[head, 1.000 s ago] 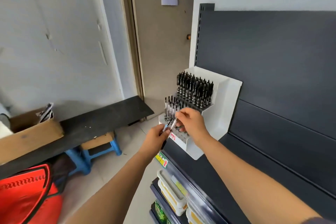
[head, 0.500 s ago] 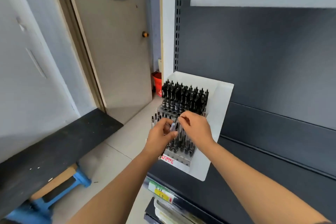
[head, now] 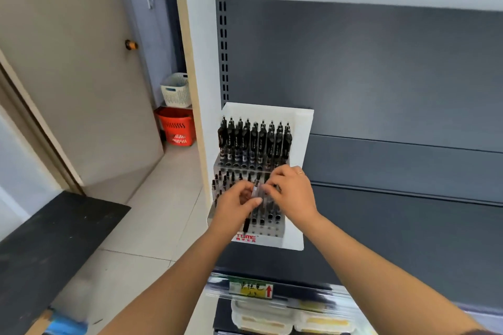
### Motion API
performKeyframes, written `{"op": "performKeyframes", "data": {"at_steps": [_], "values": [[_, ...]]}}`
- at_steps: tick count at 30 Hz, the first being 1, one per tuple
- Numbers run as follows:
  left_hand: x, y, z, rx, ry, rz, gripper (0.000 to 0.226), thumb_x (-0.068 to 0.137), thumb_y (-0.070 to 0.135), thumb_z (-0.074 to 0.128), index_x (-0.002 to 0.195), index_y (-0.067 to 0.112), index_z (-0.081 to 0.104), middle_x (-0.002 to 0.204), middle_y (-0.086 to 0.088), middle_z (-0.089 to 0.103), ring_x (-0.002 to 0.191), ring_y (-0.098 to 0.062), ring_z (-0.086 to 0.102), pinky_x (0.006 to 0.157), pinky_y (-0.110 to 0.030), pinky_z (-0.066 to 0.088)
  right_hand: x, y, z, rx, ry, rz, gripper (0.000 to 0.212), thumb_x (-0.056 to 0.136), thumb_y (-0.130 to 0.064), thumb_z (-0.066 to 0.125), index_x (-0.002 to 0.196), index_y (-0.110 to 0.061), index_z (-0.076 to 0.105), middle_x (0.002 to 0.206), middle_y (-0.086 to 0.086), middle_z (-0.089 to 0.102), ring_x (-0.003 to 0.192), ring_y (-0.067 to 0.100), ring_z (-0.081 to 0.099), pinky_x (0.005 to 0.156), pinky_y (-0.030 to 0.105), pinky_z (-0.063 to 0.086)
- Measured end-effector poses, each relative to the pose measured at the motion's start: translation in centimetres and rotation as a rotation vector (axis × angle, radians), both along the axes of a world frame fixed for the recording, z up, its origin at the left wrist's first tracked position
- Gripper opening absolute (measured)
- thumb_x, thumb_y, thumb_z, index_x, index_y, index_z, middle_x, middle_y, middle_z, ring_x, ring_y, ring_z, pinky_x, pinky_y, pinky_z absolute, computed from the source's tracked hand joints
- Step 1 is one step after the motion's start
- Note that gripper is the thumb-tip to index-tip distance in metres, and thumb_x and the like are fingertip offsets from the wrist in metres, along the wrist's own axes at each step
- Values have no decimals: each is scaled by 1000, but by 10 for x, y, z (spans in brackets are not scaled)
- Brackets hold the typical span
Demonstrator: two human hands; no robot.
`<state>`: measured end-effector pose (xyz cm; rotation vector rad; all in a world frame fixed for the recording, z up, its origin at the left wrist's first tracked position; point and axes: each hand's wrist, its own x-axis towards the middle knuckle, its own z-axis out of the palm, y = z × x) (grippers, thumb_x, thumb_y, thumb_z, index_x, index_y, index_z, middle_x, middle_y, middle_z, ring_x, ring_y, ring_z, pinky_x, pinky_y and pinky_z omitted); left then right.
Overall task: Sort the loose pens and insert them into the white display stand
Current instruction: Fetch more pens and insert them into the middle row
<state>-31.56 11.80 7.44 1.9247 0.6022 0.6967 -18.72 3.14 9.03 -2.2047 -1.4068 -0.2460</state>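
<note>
**Two hands close on one pen at the display stand**

A person stands at a dark grey shelf point(head: 408, 226), both arms reaching to the white display stand point(head: 302, 144) that rests on it against the grey back panel point(head: 381, 76). The hands meet in front of the stand's lower tiers. The left hand point(head: 231, 208) has its fingers curled round a clear-barrelled pen point(head: 255, 192), thumb lying across it. The right hand point(head: 292, 194), with a ring point(head: 300, 172) on one finger, pinches the same pen near its upper end. The pen tilts slightly, and its dark lower end pokes out below the left hand, just above the stand's red logo point(head: 246, 237).

The top tier is packed with upright black pens point(head: 253, 141). More pens point(head: 223, 182) stand in the lower tier to the left of the hands, and open holes show at the front. A yellow label point(head: 250, 289) with a red arrow sits on the shelf edge below. Through the open door point(head: 76, 76) at the left, a white basket point(head: 175, 90) sits above a red basket point(head: 177, 128).
</note>
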Motion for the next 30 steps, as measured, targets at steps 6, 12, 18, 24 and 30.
{"op": "performKeyframes", "data": {"at_steps": [6,12,18,24,30], "values": [[2,-3,3,9,0,-3,20,82,9,68,91,22,57,76,11,55,71,-1,51,67,-11,45,-8,1,15,112,266,28,27,99,-29,46,102,-15,69,100,0,63,95,18,53,84,30,42],[7,-15,8,66,37,25,18,83,15,68,95,25,59,77,15,58,73,2,54,65,-9,44,-12,-8,31,150,569,133,8,92,-20,59,89,-20,66,77,-16,61,72,-3,55,67,7,41],[13,-14,14,411,86,169,20,92,25,55,107,16,66,99,2,64,95,-13,52,79,-24,38,2,-23,41,226,603,101,9,93,-19,58,85,-19,64,72,-9,61,70,9,57,66,16,46],[16,-15,12,711,316,258,17,90,30,58,104,26,67,103,10,63,97,-16,49,81,-30,34,12,-25,29,187,455,71,11,94,-24,56,92,-19,65,76,-10,63,76,12,61,77,32,52],[15,-13,12,727,329,225,19,90,30,57,106,28,67,104,10,63,100,-15,49,85,-31,34,7,-21,5,2,316,70,16,94,-31,54,107,-23,60,94,-7,69,85,14,62,75,34,51]]}}
